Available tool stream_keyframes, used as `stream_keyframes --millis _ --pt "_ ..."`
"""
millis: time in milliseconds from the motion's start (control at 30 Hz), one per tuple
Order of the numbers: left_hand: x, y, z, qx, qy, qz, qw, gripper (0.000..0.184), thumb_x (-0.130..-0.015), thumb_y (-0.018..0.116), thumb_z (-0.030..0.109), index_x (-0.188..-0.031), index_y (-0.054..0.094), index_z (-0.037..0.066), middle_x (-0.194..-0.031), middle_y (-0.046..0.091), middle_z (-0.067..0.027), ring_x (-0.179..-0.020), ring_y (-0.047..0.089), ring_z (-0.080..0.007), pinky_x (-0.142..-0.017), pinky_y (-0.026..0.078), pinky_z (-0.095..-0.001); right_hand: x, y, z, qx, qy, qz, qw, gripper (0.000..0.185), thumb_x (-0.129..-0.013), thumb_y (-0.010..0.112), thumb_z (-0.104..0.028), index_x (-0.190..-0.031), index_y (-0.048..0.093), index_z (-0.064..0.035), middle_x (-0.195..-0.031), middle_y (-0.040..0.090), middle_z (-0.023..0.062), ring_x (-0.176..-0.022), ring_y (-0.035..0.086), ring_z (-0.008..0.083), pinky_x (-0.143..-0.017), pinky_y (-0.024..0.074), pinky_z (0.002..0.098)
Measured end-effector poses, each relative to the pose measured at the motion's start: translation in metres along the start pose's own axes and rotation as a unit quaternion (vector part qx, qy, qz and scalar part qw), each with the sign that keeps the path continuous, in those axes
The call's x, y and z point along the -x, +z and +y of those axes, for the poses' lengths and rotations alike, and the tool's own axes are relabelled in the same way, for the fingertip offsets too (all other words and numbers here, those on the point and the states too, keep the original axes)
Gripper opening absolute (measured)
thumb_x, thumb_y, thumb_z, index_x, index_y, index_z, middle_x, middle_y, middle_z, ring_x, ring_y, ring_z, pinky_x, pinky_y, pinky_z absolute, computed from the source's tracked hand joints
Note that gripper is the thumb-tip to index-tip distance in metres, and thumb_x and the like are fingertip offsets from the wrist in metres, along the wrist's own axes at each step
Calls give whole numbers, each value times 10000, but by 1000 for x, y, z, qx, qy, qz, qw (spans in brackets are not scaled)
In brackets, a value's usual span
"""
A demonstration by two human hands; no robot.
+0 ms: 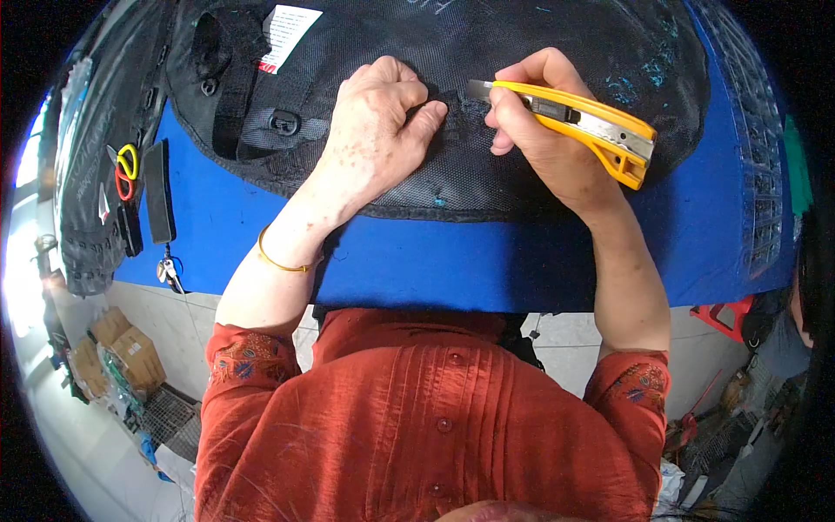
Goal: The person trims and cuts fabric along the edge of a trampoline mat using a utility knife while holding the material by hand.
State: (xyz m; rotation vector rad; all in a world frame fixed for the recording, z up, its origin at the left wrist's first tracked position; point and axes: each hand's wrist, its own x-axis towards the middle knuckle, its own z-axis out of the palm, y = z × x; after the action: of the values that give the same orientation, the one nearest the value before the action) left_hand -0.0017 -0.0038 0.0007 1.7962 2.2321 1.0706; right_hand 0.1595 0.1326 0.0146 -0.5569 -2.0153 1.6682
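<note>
At 12 o'clock on the blue desk [522, 261]: one black mesh piece [487, 183], laid out. Over it, between 1 and 2, one yellow cutter [600, 122], blade toward 9, gripped in the closed right hand [544, 130]. Just short of 12, left hand [374, 122], fingers curled on the mesh; whether it pinches any, cannot tell. At 11, one white label [291, 35]. Between 9 and 10, red-and-yellow-handled scissors [128, 170].
</note>
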Motion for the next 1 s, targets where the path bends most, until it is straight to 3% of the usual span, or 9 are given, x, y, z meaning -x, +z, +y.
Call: stream_keyframes --millis 867,933,967,1000 --pt "-2 1 1 8 -2 17 1000 138 -770 752 110 -741 679 -4 -837 637 -115 -805 615 -303 -766 494 -409 1 -2 -5 26 0 -31 999 131 -911 629 -76 -985 521 -72 -782 582 13 -586 603 87 -529 501 242" --pt "-2 1 1 11 -3 18 1000 138 -766 753 106 -737 674 -3 -829 634 -114 -804 615 -305 -764 494 -412 -1 -7 -4 74 -42 -6 996 138 -904 647 -92 -974 531 -67 -767 585 13 -582 608 81 -526 509 243" --pt "-1 1 0 11 -2 19 1000 138 -766 753 106 -737 674 -3 -829 634 -114 -804 615 -305 -764 494 -412 -1 -12 -5 48 -28 -12 998 105 -961 607 -112 -1034 576 -43 -799 668 58 -643 670 97 -588 556 229" --pt "-1 2 -1 13 0 20 1000 141 -765 753 108 -736 671 -2 -823 631 -114 -804 614 -306 -762 495 -414 -2 -14 -2 39 -42 1 998 113 -943 624 -120 -1009 565 -51 -795 652 47 -621 650 92 -571 544 232"
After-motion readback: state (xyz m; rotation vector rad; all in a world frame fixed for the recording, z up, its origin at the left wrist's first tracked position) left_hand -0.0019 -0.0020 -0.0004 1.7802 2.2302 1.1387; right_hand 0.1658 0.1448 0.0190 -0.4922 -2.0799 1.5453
